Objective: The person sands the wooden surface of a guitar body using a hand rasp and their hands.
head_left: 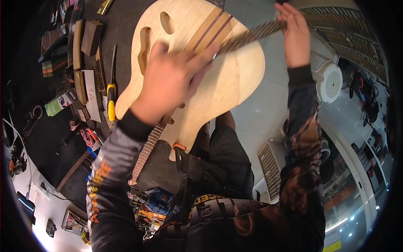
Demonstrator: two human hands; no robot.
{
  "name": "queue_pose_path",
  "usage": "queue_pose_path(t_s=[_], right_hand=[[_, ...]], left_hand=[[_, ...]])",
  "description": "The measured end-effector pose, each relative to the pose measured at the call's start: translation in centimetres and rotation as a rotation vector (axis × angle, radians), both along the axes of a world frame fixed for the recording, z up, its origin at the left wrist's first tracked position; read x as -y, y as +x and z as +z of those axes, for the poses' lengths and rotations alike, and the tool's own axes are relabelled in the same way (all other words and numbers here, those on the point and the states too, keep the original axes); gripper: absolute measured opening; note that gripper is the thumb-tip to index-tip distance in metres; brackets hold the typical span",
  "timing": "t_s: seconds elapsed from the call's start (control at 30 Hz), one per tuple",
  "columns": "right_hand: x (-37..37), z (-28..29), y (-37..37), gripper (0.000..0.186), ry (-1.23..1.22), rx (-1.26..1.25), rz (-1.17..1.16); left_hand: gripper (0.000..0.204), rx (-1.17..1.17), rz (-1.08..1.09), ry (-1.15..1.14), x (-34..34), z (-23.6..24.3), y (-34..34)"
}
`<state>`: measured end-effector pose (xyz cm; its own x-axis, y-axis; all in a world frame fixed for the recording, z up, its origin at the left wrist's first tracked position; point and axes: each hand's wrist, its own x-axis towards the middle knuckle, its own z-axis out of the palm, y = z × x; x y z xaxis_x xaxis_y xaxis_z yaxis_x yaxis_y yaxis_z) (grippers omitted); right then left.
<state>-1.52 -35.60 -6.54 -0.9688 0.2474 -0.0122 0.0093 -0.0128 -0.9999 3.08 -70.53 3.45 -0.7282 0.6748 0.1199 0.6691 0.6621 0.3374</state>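
Observation:
A pale wooden electric guitar body (218,80) lies in front of me, with routed cavities and dark stripes running through its middle. Both hands grip a long rasp (256,34) with a coarse lattice surface, laid slantwise across the body's far right edge. My left hand (172,80), somewhat blurred, is closed round the rasp's near end above the body. Beyond the edge, over the floor, my right hand (295,38) holds the far end. A fretted neck (147,153) extends from the body toward my lower left, partly hidden by my left forearm.
A clamp with an orange pad (179,147) sits at the body's near horn. On the dark bench (46,143) at left lie a yellow-handled screwdriver (111,101), wooden blocks (91,38) and a green box (61,103). A white round-topped stool (329,82) stands at right.

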Motion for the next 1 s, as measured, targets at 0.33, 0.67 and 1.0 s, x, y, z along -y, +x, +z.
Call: queue_pose_path(t_s=[0.33, 0.67, 1.0], right_hand=[[2.8, 0.3, 3.6, 0.037, 0.161, 0.002, -0.031], [7.1, 3.2, 10.4, 0.038, 0.153, 0.175, 0.037], [1.2, 0.6, -0.1, 0.039, 0.111, 0.030, 0.008]], left_hand=[[0.057, 0.062, -0.027, -0.028, 1.4, 0.8, 1.7], [0.060, 0.192, 0.011, -0.029, 5.0, 2.3, 8.0], [0.053, -0.060, 0.026, -0.008, 0.5, 0.3, -0.1]])
